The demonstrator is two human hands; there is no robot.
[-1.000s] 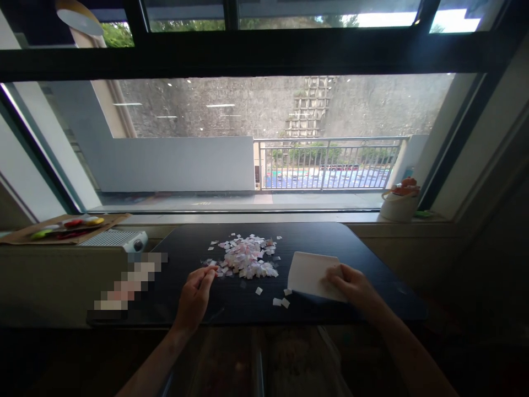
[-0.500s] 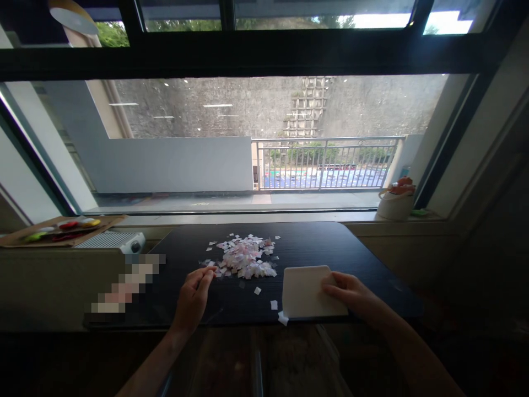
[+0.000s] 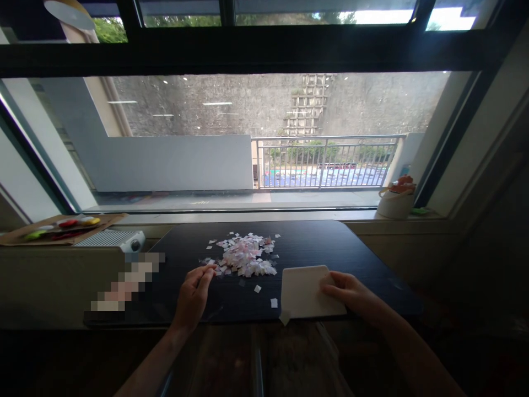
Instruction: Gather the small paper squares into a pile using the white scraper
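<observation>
In the middle of the dark table (image 3: 314, 242) lies a loose pile of small white and pinkish paper pieces (image 3: 246, 253). My left hand (image 3: 194, 292) is at the pile's near left edge, thumb and fingers pinched together; whatever is between the fingertips is too small to make out. My right hand (image 3: 345, 289) grips the right side of a flat, pale, rounded-corner tray (image 3: 303, 292) near the table's front edge. Two single paper squares lie between the pile and the tray. Another paper piece (image 3: 285, 318) pokes out past the tray's lower left corner, partly hidden.
A large window is behind the table. A white basket (image 3: 394, 204) with orange items stands on the sill at right. At left are a white heater-like box (image 3: 113, 241) and cardboard (image 3: 16, 237) bearing coloured pieces. A blurred patch covers the table's left edge.
My right hand has shifted the tray slightly left, so it now covers more of the paper piece at its lower left corner. My left hand stays pinched in nearly the same place.
</observation>
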